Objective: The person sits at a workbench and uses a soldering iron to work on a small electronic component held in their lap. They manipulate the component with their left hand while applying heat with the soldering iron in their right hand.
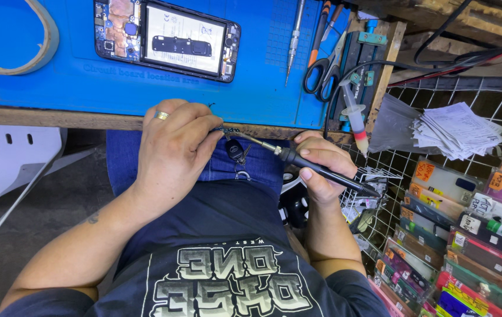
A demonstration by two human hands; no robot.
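Down at centre frame, below the bench edge and over the lap: a small dark key fob (235, 150) on a short chain, dangling from the left hand (174, 147). Left hand curled narrow, fingertips pinched on the chain at the fob's 11 o'clock, a ring on one finger. Right hand (321, 167) at the fob's 3 o'clock, closed around a black soldering iron (321, 169), held like a pen. Metal tip of the iron aimed toward 10 o'clock, ending just beside the left fingertips and the top of the fob; touching or not, cannot tell. Handle of the iron trailing off toward 4 o'clock.

Further out, at 12 o'clock from the hands: a blue work mat (86, 76) on a wooden bench. On the mat, an opened phone (168, 38), back cover off, battery and circuit board showing. At 1 o'clock, a slim metal screwdriver (293, 38) lying upright, then scissors (321, 73) with dark handles, then a syringe (353, 117) with a red band near its lower end. At 10 o'clock, a roll of tape (39, 50) on the mat's far corner.

At 3 o'clock, a wire rack (380, 194), a stack of white paper slips (456, 129) above it, and rows of coloured phone cases (468, 240) running down toward 5 o'clock.
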